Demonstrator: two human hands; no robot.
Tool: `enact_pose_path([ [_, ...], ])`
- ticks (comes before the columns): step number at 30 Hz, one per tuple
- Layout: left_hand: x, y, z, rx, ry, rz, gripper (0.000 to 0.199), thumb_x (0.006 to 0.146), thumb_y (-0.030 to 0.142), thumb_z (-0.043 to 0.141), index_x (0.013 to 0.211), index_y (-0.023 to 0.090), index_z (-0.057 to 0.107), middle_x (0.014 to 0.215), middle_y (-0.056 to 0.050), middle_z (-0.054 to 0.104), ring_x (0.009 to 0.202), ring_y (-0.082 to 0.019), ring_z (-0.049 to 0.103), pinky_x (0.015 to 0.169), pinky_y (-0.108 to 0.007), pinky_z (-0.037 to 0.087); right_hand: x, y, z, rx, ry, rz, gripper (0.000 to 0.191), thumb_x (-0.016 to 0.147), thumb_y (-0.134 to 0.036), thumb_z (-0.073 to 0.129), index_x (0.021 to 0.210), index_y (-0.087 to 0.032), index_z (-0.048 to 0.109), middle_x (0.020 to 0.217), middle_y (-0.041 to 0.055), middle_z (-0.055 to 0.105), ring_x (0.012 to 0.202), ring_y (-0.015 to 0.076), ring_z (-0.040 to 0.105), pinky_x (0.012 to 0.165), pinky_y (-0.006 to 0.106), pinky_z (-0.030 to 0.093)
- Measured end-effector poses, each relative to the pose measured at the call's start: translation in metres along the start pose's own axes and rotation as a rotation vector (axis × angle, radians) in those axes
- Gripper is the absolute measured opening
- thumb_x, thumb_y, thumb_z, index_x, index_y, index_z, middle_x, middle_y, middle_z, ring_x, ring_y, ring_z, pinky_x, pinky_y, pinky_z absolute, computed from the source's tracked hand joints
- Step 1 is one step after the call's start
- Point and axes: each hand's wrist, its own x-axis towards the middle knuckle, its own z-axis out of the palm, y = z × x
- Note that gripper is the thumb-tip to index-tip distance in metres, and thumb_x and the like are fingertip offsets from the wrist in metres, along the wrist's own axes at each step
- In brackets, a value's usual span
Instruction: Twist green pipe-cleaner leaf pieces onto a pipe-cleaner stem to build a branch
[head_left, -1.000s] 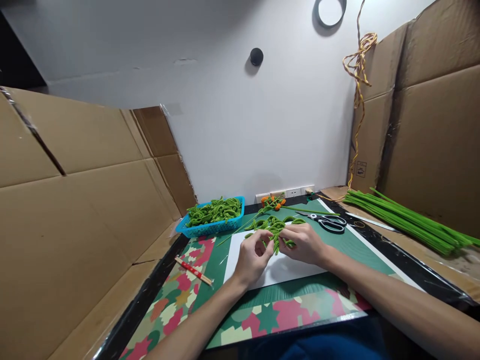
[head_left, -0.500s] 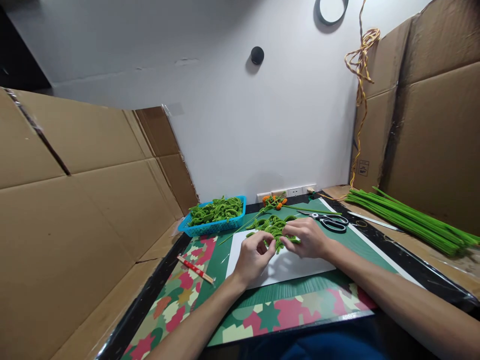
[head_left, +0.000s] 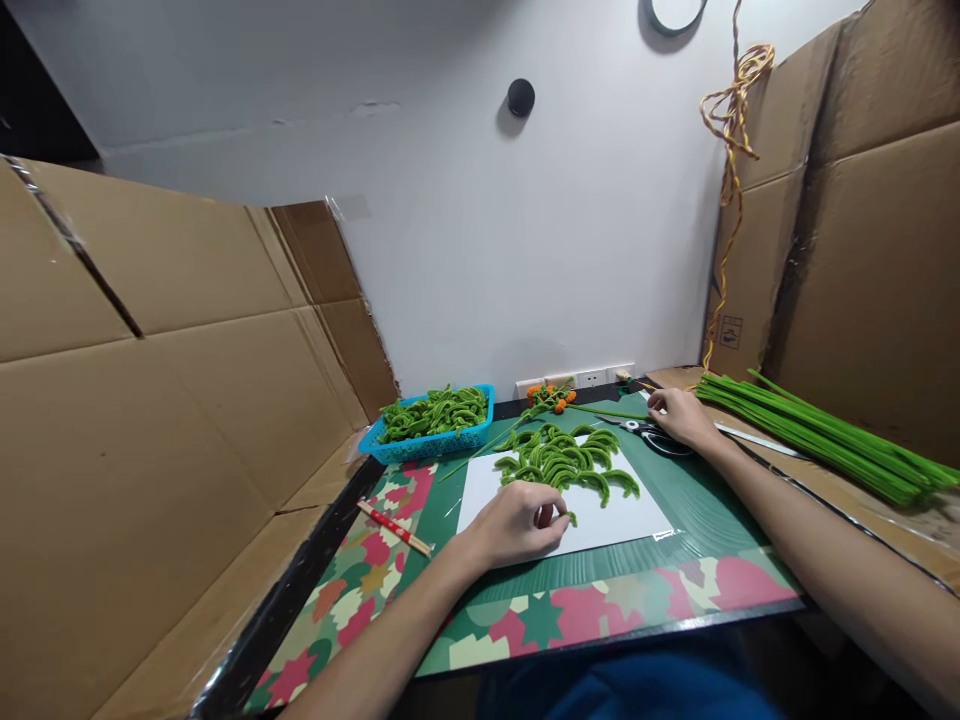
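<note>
Beyond the right hand (head_left: 681, 415), a small framed mark (head_left: 731, 332) is showing on the cardboard panel (head_left: 877, 280), too small to read. Left of the left hand (head_left: 521, 522), a red wrapper (head_left: 394, 525) is bearing pale marks, equally illegible.

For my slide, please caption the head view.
Left hand near curved, fuzzy green strips on white rectangular paper; right hand near black-handled metal scissors.
</note>
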Motion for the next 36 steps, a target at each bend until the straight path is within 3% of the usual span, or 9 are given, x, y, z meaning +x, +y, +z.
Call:
enact_pose_path([
  [10, -0.002, 0.004, -0.005, 0.015, -0.015, -0.040, 0.019, 0.091, 0.028, 0.064, 0.087, 0.018, 0.079, 0.062, 0.000, 0.062, 0.053, -0.011, 0.047, 0.056, -0.025, 0.034, 0.009, 0.017, 0.009, 0.052, -0.086, 0.078, 0.010, 0.080, -0.026, 0.076, 0.079, -0.019, 0.083, 0.077, 0.0075, 0.075, 0.076, 0.0220, 0.069, 0.064, 0.029, 0.040],
  [15, -0.005, 0.008, -0.014, -0.006, -0.027, -0.050, 0.016, 0.089, 0.029, 0.067, 0.085, 0.019, 0.080, 0.058, 0.000, 0.061, 0.051, -0.011, 0.047, 0.054, -0.024, 0.034, 0.012, 0.018, 0.012, 0.073, -0.108, 0.087, 0.010, 0.081, -0.021, 0.076, 0.071, -0.018, 0.077, 0.071, 0.0060, 0.073, 0.071, 0.0205, 0.066, 0.063, 0.029, 0.036],
  [20, -0.010, 0.005, -0.016, 0.019, -0.027, -0.064, 0.014, 0.086, 0.026, 0.069, 0.084, 0.019, 0.080, 0.057, 0.001, 0.062, 0.050, -0.011, 0.050, 0.053, -0.024, 0.036, 0.013, 0.011, 0.019, 0.098, 0.026, 0.042, 0.010, 0.091, -0.015, 0.063, 0.085, -0.018, 0.070, 0.087, 0.0095, 0.076, 0.081, 0.0222, 0.068, 0.067, 0.029, 0.037],
  [27, -0.011, -0.007, -0.021, 0.109, -0.039, -0.054, 0.019, 0.091, 0.032, 0.067, 0.087, 0.019, 0.080, 0.061, 0.000, 0.065, 0.053, -0.012, 0.052, 0.055, -0.024, 0.037, 0.012, -0.016, 0.009, 0.166, 0.298, -0.134, 0.012, 0.098, -0.024, 0.048, 0.089, -0.022, 0.055, 0.086, 0.0090, 0.073, 0.080, 0.0256, 0.067, 0.073, 0.033, 0.039],
  [31, -0.011, -0.010, -0.029, 0.186, 0.108, -0.047, 0.024, 0.100, 0.028, 0.055, 0.095, 0.019, 0.078, 0.078, -0.004, 0.071, 0.062, -0.013, 0.057, 0.063, -0.026, 0.043, 0.006, -0.034, -0.007, 0.210, 0.489, -0.174, 0.014, 0.098, -0.030, 0.046, 0.090, -0.022, 0.055, 0.083, 0.0087, 0.071, 0.079, 0.0269, 0.065, 0.080, 0.037, 0.039],
  [36, -0.011, -0.017, -0.038, 0.202, 0.424, -0.122, 0.036, 0.105, 0.029, 0.048, 0.139, 0.027, 0.060, 0.107, -0.005, 0.067, 0.071, -0.013, 0.061, 0.069, -0.028, 0.051, -0.008, -0.052, -0.019, 0.365, 0.591, -0.248, 0.016, 0.098, -0.036, 0.050, 0.093, -0.023, 0.058, 0.081, 0.0070, 0.071, 0.073, 0.0247, 0.061, 0.077, 0.036, 0.042],
])
